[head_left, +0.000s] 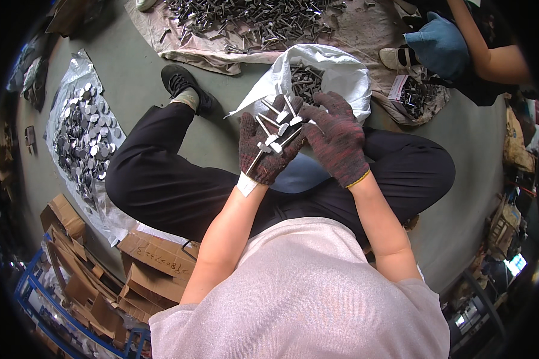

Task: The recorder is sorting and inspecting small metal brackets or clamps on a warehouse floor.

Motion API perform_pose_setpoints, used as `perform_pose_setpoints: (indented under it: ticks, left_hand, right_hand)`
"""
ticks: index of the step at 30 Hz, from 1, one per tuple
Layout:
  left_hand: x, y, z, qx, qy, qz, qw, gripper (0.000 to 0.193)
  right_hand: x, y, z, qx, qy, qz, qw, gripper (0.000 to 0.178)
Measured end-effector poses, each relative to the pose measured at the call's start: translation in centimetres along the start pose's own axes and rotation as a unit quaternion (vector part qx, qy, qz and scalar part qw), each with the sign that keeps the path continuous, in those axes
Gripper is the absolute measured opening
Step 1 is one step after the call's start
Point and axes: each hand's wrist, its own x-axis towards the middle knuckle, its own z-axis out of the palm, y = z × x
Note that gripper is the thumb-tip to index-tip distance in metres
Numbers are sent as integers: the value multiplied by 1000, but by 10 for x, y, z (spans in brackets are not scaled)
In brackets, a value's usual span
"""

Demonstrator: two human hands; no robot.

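Note:
My left hand [260, 157], in a dark knitted glove, is turned palm up and holds several shiny metal bolts [275, 139] with blocky heads. Their shanks point different ways across the palm and fingers. From the right, my right hand [340, 136], in a matching dark reddish glove with a yellow cuff edge, reaches over with its fingertips closed at a bolt [296, 121]; the grip is partly hidden. Just beyond both hands stands a white sack [354, 81] with its mouth spread wide. Dark metal bolts [305, 82] lie inside it.
A large heap of bolts [251, 24] covers a cloth [371, 30] ahead. Round metal discs [87, 134] lie on plastic sheeting at left. Cardboard boxes [156, 257] and a blue metal frame [39, 293] are at lower left. Another person's arm [503, 63] and a small box [398, 88] are at right.

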Motion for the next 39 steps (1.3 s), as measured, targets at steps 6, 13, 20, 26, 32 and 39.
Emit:
perform_pose_setpoints:
  ticks: [6, 13, 20, 26, 32, 39]
  left_hand:
    - [3, -3, -2, -84, 16, 0, 996, 57]
    - [4, 7, -26, -51, -15, 43, 998, 59]
    - [5, -1, -4, 67, 18, 63, 996, 75]
    - [20, 6, -11, 266, 19, 131, 955, 76]
    - [41, -9, 54, 492, 248, 187, 813, 67]
    - [18, -20, 81, 632, 157, 347, 675, 63]
  right_hand:
    - [-2, 11, -1, 50, 32, 79, 995, 29]
    - [-2, 8, 0, 83, 29, 137, 987, 29]
    - [0, 5, 7, 56, 60, 142, 987, 37]
    - [17, -44, 55, 51, 106, 79, 990, 55]
    - [45, -22, 75, 950, -131, 116, 260, 57]
    - [35, -21, 77, 966, -20, 195, 168, 72]
